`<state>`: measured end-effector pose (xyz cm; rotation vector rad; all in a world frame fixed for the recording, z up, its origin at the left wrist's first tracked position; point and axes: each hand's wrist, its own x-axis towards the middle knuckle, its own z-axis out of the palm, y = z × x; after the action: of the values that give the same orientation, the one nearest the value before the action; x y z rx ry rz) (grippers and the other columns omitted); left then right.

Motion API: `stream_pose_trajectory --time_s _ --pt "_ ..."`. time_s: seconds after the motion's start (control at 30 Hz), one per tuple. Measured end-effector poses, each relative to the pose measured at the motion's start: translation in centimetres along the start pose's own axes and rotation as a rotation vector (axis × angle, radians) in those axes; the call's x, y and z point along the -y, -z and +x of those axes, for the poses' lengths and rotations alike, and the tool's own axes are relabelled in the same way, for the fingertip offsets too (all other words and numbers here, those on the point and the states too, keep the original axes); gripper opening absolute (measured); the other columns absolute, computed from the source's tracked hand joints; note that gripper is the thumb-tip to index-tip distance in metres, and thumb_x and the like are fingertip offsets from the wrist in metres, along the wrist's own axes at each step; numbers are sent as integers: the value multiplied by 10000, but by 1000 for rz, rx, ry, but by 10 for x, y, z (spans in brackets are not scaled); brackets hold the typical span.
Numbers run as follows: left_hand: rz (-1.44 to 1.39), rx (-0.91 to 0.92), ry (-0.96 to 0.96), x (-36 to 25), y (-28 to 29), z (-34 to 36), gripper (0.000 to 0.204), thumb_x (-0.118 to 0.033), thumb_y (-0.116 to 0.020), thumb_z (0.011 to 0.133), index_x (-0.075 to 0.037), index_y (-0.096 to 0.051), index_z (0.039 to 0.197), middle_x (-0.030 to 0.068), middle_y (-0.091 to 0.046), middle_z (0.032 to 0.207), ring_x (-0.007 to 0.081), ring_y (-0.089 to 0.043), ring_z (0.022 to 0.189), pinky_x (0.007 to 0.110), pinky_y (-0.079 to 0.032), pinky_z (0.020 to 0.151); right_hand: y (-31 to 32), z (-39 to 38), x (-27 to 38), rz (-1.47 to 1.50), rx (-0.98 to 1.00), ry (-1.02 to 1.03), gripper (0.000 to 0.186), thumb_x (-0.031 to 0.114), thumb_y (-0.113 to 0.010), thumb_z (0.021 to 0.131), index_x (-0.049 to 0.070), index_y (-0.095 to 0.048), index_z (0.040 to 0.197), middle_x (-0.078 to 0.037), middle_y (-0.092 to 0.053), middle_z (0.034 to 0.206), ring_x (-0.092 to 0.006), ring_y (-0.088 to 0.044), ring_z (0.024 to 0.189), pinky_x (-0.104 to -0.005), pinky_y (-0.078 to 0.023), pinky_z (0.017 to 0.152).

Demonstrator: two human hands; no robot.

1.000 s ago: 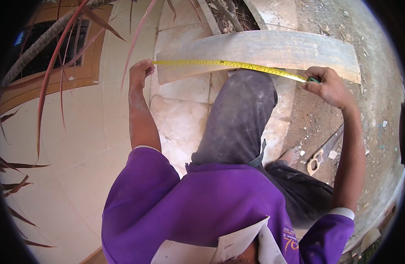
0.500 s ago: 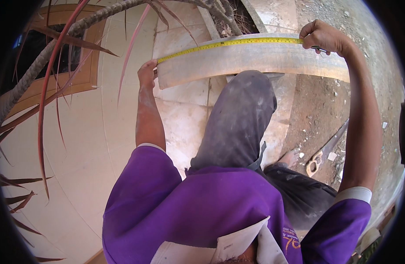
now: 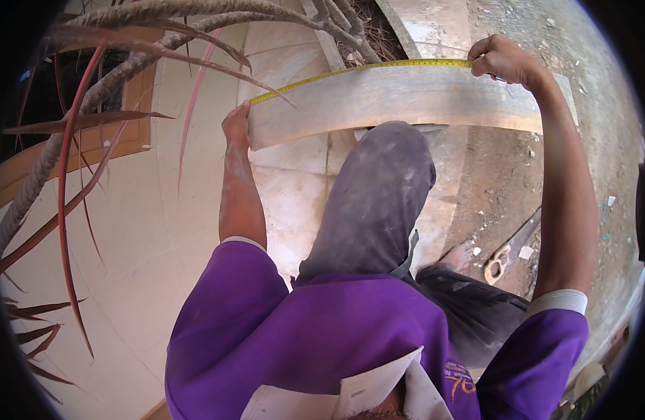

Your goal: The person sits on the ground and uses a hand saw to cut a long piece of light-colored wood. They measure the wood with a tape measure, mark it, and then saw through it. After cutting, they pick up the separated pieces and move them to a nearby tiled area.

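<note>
A long pale board [image 3: 385, 94] lies crosswise in front of me, just beyond my dark-trousered knee [image 3: 382, 161]. A yellow tape measure [image 3: 406, 63] is stretched along its far edge. My left hand [image 3: 237, 124] pinches the end of the tape at the board's left end. My right hand [image 3: 501, 64] grips the tape's case near the far edge toward the right; the case is mostly hidden by my fingers.
A hand saw [image 3: 499, 264] lies on the dirt to the right, near my bare foot [image 3: 464, 253]. Plant branches and long leaves [image 3: 98, 98] hang at the upper left, before a wood-framed dark pane. A planter [image 3: 399, 31] stands behind the board.
Over the last second my right hand rose toward the board's far edge, carrying the tape up with it. My left hand sits slightly lower in view, and more branch shows at the top.
</note>
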<state>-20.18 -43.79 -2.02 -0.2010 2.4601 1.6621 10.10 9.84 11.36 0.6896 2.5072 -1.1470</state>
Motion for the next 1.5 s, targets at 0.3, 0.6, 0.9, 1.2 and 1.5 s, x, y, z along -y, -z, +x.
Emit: stream_pose_trajectory --time_s 0.3,0.6,0.9,1.2,1.5 --pt "58 10 -144 -18 -5 -20 321 -146 -658 938 94 -661 1151 149 -696 1085 201 -652 974 300 -504 912 5 3 -32 -160 -73 5 322 117 -658 583 30 -760 877 -69 -646 678 -171 -563 600 -317 -439 535" --pt "81 25 -111 -28 2 44 336 -138 -641 936 83 -648 1189 136 -689 1109 199 -638 1001 305 -497 916 45 -19 -114 -158 -69 -156 354 151 -654 619 40 -754 940 -60 -649 705 -174 -571 606 -338 -457 521" --pt "218 43 -46 -14 -1 16 421 -180 -574 974 91 -563 1297 161 -643 1203 228 -622 1062 328 -481 960 76 -51 -204 -272 -89 -209 314 232 -682 721 49 -760 964 -115 -725 879 -243 -658 769 -380 -516 691" --pt "538 -30 -110 -17 -29 15 510 -174 -565 952 100 -473 1371 220 -534 1373 287 -546 1224 372 -415 1055 126 -50 -259 -343 -97 -161 330 303 -695 786 61 -760 1000 -152 -738 990 -277 -684 898 -385 -530 808" --pt "591 259 -648 -89 -153 -185 210 -89 -659 929 22 -671 1107 150 -684 1075 238 -646 985 329 -500 882 129 -47 -263 -461 -78 -232 337 333 -678 807 44 -754 961 -167 -731 931 -297 -678 836 -415 -525 782"
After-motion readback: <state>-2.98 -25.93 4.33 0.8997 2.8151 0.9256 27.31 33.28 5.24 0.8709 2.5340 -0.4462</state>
